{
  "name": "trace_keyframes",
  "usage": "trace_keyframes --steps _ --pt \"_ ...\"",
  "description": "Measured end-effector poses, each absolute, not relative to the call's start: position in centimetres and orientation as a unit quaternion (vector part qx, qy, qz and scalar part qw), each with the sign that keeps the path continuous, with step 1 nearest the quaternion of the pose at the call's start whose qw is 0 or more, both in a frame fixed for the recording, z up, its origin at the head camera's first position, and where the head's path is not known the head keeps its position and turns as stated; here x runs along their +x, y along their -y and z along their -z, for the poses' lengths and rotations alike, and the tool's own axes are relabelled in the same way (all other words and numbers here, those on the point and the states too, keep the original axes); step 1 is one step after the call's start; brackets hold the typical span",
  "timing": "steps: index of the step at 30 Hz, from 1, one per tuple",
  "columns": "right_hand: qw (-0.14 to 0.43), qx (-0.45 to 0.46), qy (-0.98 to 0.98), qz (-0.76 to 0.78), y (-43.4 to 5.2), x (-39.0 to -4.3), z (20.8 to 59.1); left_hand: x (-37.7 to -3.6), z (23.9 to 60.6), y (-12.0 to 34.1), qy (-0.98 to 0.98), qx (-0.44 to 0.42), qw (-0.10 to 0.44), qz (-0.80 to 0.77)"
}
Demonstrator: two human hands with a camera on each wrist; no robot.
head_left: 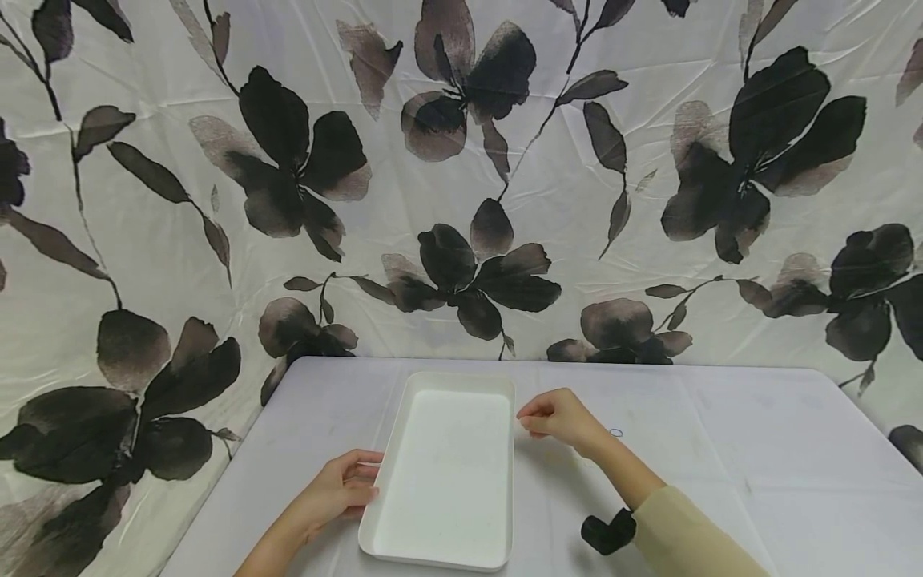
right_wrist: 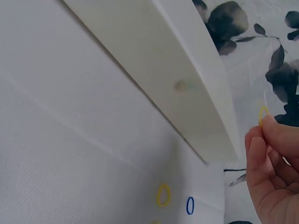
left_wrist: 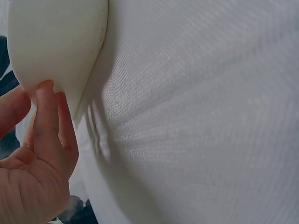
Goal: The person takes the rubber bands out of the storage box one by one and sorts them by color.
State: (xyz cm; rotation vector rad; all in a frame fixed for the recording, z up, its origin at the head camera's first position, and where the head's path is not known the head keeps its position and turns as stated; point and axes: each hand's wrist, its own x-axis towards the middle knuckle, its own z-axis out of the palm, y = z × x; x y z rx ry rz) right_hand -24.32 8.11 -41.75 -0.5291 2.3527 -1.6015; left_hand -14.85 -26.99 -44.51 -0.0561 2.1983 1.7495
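Note:
A shallow white tray (head_left: 447, 473) lies lengthwise on the white-covered table. My left hand (head_left: 335, 489) rests its fingertips against the outside of the tray's left wall, seen close up in the left wrist view. Just past the tray's right edge, my right hand (head_left: 566, 421) is raised over the table. Thumb and index finger pinch a small yellow ring (right_wrist: 263, 112), perhaps a rubber band; its lower part is hidden by the fingertips. On the cloth lie another yellow ring (right_wrist: 163, 195) and a blue ring (right_wrist: 190, 205), below the right hand in the head view.
The white tablecloth (head_left: 721, 465) has light creases. A floral curtain (head_left: 461, 184) hangs behind the table's far edge. Beside the right sleeve (head_left: 685, 533) shows a black, roughly heart-shaped thing (head_left: 608, 531), whose kind is unclear. A small smudge marks the tray's outer wall.

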Motion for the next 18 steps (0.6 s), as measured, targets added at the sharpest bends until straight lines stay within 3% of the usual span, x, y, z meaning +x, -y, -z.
trace_keyframes --steps 18 --pt "0.132 -0.160 -0.807 0.553 -10.0 -24.0 41.6 -14.8 44.3 26.8 -0.769 -0.017 0.167 -0.617"
